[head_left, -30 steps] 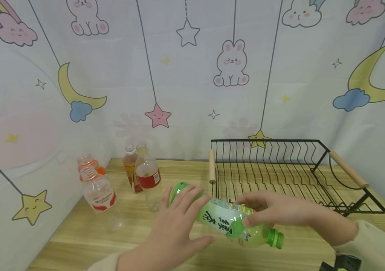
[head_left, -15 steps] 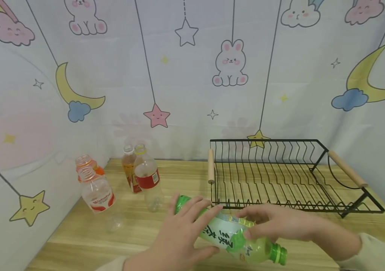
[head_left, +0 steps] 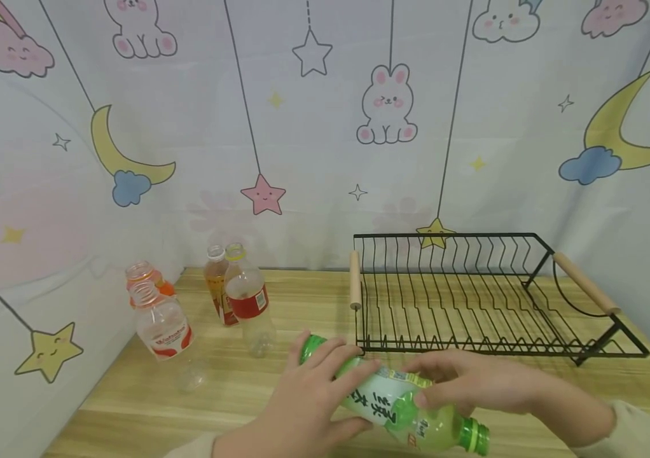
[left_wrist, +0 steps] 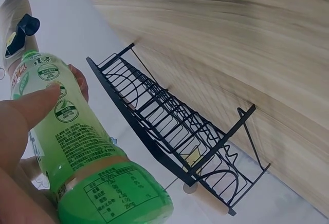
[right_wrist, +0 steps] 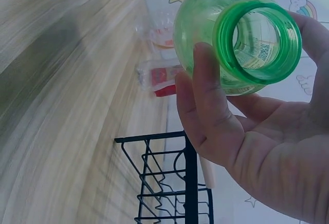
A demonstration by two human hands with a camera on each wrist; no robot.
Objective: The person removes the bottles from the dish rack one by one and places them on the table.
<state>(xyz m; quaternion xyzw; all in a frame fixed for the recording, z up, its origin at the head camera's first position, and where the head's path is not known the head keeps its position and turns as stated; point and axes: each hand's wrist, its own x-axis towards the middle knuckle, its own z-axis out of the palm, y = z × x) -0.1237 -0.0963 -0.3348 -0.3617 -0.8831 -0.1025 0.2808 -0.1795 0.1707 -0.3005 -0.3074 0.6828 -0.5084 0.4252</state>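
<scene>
Both hands hold a green plastic tea bottle point(head_left: 385, 404) in front of the dish rack. It lies slanted, base up to the left and neck down to the right. My left hand point(head_left: 308, 404) grips the base end, its thumb point(left_wrist: 38, 106) across the printed side in the left wrist view. Near the shoulder, my right hand point(head_left: 474, 381) curls its fingers around the bottle. The right wrist view looks straight into the uncapped green mouth point(right_wrist: 257, 41), with ring and thread showing and no liquid visible inside.
A black wire dish rack point(head_left: 445, 235) with wooden handles stands behind, to the right. Uncapped bottles stand at the left: a clear one with a red label point(head_left: 250, 305), an amber one point(head_left: 216, 273), a clear red-and-white-labelled one point(head_left: 170, 340) and an orange-labelled one point(head_left: 161, 283).
Both hands have brought the tea bottle lower and nearer the person, shifting slightly right. The rack's front rail now shows above it. The grips look the same, and the other bottles stay put.
</scene>
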